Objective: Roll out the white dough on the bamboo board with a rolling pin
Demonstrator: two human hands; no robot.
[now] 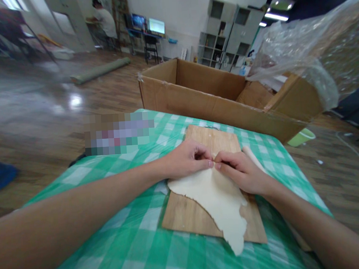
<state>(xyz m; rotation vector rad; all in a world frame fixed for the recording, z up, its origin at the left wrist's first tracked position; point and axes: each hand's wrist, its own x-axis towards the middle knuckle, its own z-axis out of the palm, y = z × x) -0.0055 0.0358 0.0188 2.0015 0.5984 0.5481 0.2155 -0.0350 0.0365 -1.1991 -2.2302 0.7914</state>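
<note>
A thin, ragged sheet of pale dough lies on a wooden cutting board, its near end hanging past the board's front edge. My left hand and my right hand meet at the sheet's far edge, both pinching the dough between thumb and fingers. A pale rolling pin lies just behind my right hand, mostly hidden by it.
The board sits on a table with a green-and-white checked cloth. An open cardboard box stands at the table's far edge. Clear plastic wrap hangs at upper right. A person sits at a desk with monitors far back.
</note>
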